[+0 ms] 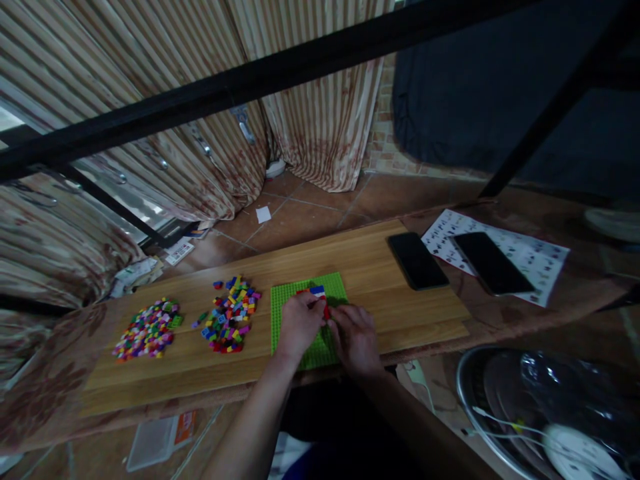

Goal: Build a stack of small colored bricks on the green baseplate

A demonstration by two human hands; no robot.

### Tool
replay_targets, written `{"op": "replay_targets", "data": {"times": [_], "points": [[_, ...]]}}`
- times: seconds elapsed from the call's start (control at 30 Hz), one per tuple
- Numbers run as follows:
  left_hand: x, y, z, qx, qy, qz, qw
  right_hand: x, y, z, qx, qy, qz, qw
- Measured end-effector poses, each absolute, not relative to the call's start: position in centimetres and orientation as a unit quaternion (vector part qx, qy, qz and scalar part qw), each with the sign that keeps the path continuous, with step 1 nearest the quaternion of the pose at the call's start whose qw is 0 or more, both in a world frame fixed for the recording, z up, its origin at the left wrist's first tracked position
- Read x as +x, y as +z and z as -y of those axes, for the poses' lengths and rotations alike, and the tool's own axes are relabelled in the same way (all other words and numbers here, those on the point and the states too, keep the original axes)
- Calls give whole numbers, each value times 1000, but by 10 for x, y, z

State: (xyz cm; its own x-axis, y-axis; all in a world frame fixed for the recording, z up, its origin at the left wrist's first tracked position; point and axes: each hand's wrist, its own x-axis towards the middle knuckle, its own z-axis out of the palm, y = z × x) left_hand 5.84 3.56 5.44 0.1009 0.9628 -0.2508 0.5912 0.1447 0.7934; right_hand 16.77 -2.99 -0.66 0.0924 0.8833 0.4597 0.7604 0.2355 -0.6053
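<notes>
The green baseplate (pixel 287 313) lies flat on the wooden board (pixel 380 280), right in front of me near the board's close edge. On its far half sits a small cluster of bricks (pixel 315 291), red, white and blue, pressed onto the studs. My left hand (pixel 299 325) rests over the middle of the plate, fingers curled and pinched toward the cluster at about one o'clock from my knuckles. My right hand (pixel 356 337) sits just beside it at three o'clock, fingers bent inward; between the two sets of fingertips I grip a small red brick (pixel 326 311), touching the edge of the cluster.

At nine o'clock from the plate, close by, lies a heap of mixed coloured bricks (pixel 229 315). Farther out the same way, toward the board's left end, is a flatter spread of smaller pieces (pixel 146 330), mostly pink, yellow and purple.

At two o'clock from the plate a dark phone (pixel 417 260) lies at the board's right end. Beyond it a second phone (pixel 492 263) rests on a printed sheet (pixel 543 257).
</notes>
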Motion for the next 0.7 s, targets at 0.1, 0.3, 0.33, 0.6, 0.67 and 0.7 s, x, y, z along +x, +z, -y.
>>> {"op": "replay_targets", "data": {"times": [0.1,0.3,0.33,0.6,0.67,0.7], "points": [[59,55,-35,620,227,-631,408,166,-7,29,-615,57,674,405],[60,55,-34,606,247,-627,423,164,-10,31,-619,31,686,382],[60,55,-34,604,249,-627,425,164,-11,31,-617,33,688,380],[59,53,-35,605,240,-628,426,167,-10,31,-610,48,699,372],[60,53,-35,606,238,-629,424,168,-10,30,-604,54,699,380],[60,53,-35,608,236,-630,421,169,-10,30,-602,58,698,383]]}}
